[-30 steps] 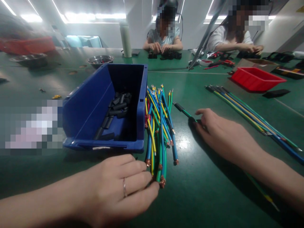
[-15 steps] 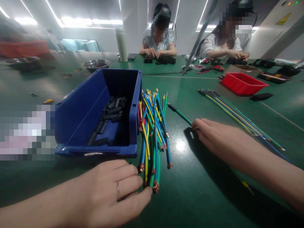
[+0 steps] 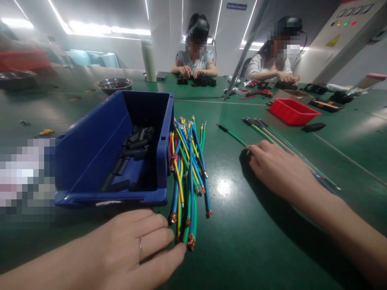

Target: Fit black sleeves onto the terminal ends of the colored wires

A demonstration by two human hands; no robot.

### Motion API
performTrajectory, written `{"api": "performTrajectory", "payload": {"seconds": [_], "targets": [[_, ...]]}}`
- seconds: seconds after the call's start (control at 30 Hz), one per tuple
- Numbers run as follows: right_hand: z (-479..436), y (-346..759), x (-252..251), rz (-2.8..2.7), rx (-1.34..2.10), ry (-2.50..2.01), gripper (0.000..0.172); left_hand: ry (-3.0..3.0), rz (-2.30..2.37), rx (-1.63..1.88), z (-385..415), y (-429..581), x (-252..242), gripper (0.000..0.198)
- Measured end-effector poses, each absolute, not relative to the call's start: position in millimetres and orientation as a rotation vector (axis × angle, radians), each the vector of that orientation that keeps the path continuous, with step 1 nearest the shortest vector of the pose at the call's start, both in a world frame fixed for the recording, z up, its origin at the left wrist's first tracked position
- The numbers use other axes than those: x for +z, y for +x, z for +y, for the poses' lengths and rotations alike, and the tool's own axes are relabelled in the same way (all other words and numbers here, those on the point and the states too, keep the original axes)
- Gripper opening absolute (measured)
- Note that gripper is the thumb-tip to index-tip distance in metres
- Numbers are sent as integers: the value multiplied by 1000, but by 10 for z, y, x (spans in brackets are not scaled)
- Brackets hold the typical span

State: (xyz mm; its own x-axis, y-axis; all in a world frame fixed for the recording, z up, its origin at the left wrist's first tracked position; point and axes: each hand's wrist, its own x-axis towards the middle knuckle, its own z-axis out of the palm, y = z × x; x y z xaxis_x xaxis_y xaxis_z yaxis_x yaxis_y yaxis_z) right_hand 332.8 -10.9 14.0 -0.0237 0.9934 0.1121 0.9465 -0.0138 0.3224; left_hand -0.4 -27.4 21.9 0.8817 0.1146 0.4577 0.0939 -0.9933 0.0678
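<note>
Head view, and straight over between three and four o'clock to the right hand: thumb and forefinger pressed together, no gap between, pinching a thin green plastic-coated wire. Out from those fingertips, pointing towards ten o'clock, a slim black tubular sleeve close to the wire's tip.

Down now to seven o'clock and the left hand: fingers gently bent, side by side, reaching the near end of a loose pile of blue, yellow and green plastic-coated wires with frayed copper ends, at six o'clock. Gripping there, or only touching? Cannot tell from this angle.

At nine o'clock, right beside the pile, a deep blue plastic open-fronted bin, with short black tubes lying inside. Around three o'clock, partly under the right forearm, a row of long black-ended coloured wires on the green tabletop. Between two and three, a red plastic tray.

And the dangers from here? Perhaps a swinging tip, from pinching so far behind it. Possibly a slipping sleeve, from a loose fit. Likely a snag among the crossed wires, from any sideways tug at seven o'clock. Maybe a disordered row, from a low sweep of the forearm.
</note>
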Motion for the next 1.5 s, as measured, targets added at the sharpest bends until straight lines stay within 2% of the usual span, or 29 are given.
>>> {"api": "performTrajectory", "payload": {"seconds": [0.6, 0.77, 1.0, 1.33, 1.5], "targets": [[103, 3822, -14, 1979, 564, 2318, 46, 2947, 156, 701, -262, -80, 136, 44], [134, 3893, -48, 1973, 584, 2370, 45, 2959, 164, 725, -260, -85, 107, 40], [145, 3932, -53, 1958, 597, 2397, 48, 2963, 160, 726, -258, -74, 126, 45], [180, 3983, -62, 1936, 585, 2402, 49, 2966, 154, 650, -259, -113, 105, 33], [160, 3953, -18, 1893, 552, 2431, 48, 2954, 151, 676, -259, -88, 103, 37]]}}
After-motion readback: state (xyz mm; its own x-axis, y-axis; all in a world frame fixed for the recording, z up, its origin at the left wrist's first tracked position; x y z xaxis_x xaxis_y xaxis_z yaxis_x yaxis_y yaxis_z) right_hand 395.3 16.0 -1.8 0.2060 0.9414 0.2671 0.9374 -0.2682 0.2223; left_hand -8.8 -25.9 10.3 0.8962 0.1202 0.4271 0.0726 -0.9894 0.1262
